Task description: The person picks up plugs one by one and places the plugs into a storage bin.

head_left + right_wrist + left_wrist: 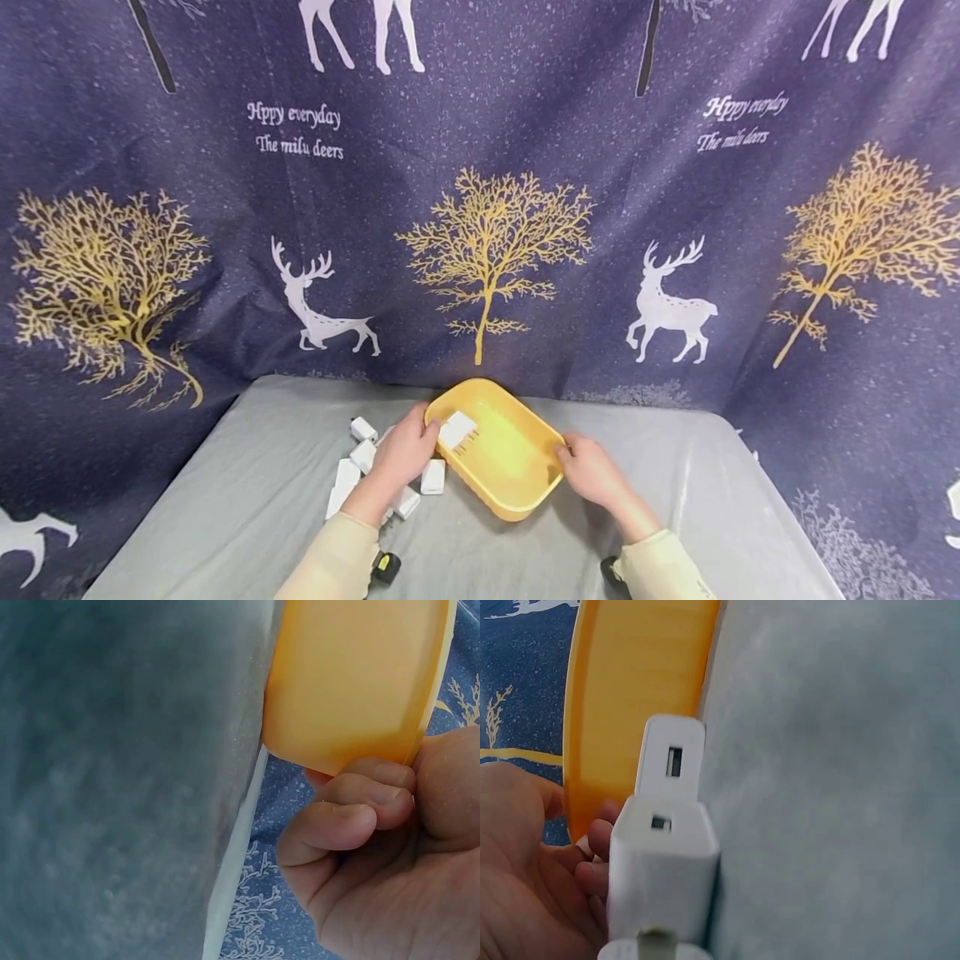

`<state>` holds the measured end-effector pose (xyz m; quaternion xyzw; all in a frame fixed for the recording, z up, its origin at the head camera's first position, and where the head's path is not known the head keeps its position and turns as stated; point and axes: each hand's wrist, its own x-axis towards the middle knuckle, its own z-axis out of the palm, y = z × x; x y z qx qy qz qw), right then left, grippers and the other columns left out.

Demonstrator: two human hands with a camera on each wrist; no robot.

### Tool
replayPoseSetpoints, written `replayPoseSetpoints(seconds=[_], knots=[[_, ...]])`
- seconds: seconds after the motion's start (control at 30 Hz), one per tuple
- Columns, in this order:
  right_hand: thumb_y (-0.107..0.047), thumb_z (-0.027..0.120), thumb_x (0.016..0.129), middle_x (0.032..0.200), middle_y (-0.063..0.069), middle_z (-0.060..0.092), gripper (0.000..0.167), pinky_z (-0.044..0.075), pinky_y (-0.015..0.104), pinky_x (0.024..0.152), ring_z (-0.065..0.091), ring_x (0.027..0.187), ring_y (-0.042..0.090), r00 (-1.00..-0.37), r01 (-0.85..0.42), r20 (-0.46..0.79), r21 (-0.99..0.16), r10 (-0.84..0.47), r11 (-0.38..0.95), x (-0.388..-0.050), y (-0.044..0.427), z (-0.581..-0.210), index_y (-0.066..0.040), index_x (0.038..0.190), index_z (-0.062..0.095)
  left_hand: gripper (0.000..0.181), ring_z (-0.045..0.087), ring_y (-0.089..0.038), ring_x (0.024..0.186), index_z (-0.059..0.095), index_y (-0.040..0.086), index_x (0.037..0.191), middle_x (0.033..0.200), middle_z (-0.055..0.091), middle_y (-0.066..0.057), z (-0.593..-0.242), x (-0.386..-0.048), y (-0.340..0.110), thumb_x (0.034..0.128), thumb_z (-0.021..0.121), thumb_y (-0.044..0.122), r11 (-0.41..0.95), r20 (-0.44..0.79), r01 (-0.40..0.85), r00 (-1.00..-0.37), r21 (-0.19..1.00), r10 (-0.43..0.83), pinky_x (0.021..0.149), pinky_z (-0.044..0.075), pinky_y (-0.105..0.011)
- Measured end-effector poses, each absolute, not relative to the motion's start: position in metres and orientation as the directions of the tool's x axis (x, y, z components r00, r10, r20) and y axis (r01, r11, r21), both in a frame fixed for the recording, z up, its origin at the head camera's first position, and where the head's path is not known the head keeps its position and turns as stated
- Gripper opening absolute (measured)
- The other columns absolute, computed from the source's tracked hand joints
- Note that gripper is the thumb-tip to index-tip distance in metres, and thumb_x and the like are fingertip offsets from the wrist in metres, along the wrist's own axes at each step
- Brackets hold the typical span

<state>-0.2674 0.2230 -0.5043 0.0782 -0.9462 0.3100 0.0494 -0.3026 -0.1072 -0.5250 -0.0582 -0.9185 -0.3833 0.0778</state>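
Note:
A yellow plastic tray is held by its rim at both ends, over the grey-covered table. My left hand grips its left end, thumb on the rim and fingers beneath. At the right end, my right hand pinches the rim, and its curled fingers show below the edge in the right wrist view. One white block lies inside the tray near the left hand. White USB chargers stand close by that hand in the left wrist view. Whether the tray touches the table cannot be told.
Several white chargers lie on the grey table cover around and under the left forearm. Behind the table hangs a dark blue cloth printed with deer and trees, close to the tray's far edge.

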Motion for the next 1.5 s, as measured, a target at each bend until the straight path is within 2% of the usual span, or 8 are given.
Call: replayPoseSetpoints(seconds=[0.07,0.17,0.3,0.53,0.77,0.97,1.23,1.5], knots=[[-0.009,0.061,0.109,0.073,-0.001,0.056,0.015,0.051,0.042,0.067,0.054,0.068,0.018,-0.984,-0.176,0.137,-0.583,-0.118,0.793,-0.267,0.223,-0.504,-0.009,0.094,0.067,0.05,0.074,-0.04,0.119,0.058,0.005,0.156,0.131,0.076,-0.015,-0.522,-0.303,-0.108,0.1145,0.056,0.033,0.695,0.178,0.159,-0.983,0.701,0.046,0.096,0.057,-0.062],[-0.009,0.06,0.109,0.074,0.0,0.056,0.016,0.051,0.042,0.067,0.054,0.068,0.018,-0.984,-0.176,0.134,-0.583,-0.119,0.793,-0.267,0.223,-0.503,-0.009,0.094,0.067,0.058,0.076,-0.029,0.096,0.051,0.002,0.162,0.108,0.077,-0.008,-0.518,-0.303,-0.111,0.1142,0.057,0.035,0.674,0.147,0.137,-0.988,0.726,0.042,0.085,0.058,-0.055],[-0.01,0.06,0.109,0.075,0.0,0.057,0.016,0.053,0.043,0.07,0.055,0.07,0.018,-0.983,-0.181,0.141,-0.576,-0.121,0.797,-0.268,0.224,-0.505,-0.009,0.095,0.067,0.06,0.067,-0.017,0.077,0.051,0.001,0.161,0.091,0.069,0.001,-0.511,-0.305,-0.118,0.1129,0.059,0.035,0.666,0.161,0.146,-0.986,0.731,0.039,0.074,0.055,-0.047],[-0.01,0.061,0.109,0.076,-0.001,0.058,0.014,0.053,0.044,0.072,0.056,0.071,0.017,-0.982,-0.187,0.138,-0.574,-0.131,0.797,-0.269,0.225,-0.506,-0.008,0.099,0.07,0.057,0.061,-0.017,0.079,0.057,0.004,0.158,0.094,0.065,0.001,-0.498,-0.306,-0.132,0.113,0.06,0.038,0.662,0.184,0.143,-0.983,0.735,0.007,0.073,0.05,-0.043],[-0.009,0.06,0.109,0.074,-0.001,0.056,0.017,0.052,0.043,0.071,0.055,0.07,0.018,-0.98,-0.192,0.146,-0.571,-0.132,0.798,-0.268,0.225,-0.506,-0.01,0.094,0.066,0.053,0.062,-0.017,0.076,0.062,0.005,0.153,0.092,0.067,0.001,-0.489,-0.308,-0.153,0.1104,0.066,0.037,0.657,0.26,0.17,-0.965,0.735,-0.041,0.072,0.049,-0.043],[-0.009,0.059,0.109,0.073,-0.001,0.054,0.018,0.051,0.042,0.069,0.053,0.068,0.018,-0.981,-0.189,0.142,-0.577,-0.13,0.794,-0.268,0.224,-0.507,-0.011,0.092,0.064,0.054,0.064,-0.018,0.082,0.062,0.003,0.153,0.098,0.068,-0.003,-0.482,-0.309,-0.169,0.1086,0.068,0.034,0.646,0.247,0.14,-0.966,0.751,-0.078,0.074,0.049,-0.041],[-0.01,0.059,0.11,0.074,-0.001,0.055,0.019,0.052,0.044,0.071,0.055,0.07,0.018,-0.98,-0.192,0.145,-0.564,-0.133,0.803,-0.268,0.225,-0.506,-0.012,0.092,0.065,0.051,0.073,-0.03,0.104,0.065,0.0,0.147,0.109,0.069,-0.01,-0.483,-0.307,-0.182,0.105,0.073,0.028,0.696,0.263,0.129,-0.961,0.706,-0.088,0.088,0.054,-0.052],[-0.01,0.059,0.109,0.073,-0.001,0.053,0.022,0.052,0.045,0.07,0.055,0.07,0.019,-0.979,-0.199,0.151,-0.551,-0.138,0.811,-0.268,0.225,-0.507,-0.013,0.088,0.06,0.056,0.062,-0.044,0.115,0.066,-0.006,0.142,0.118,0.068,-0.025,-0.488,-0.307,-0.191,0.0984,0.077,0.028,0.801,0.277,0.135,-0.96,0.584,-0.039,0.098,0.051,-0.06]])
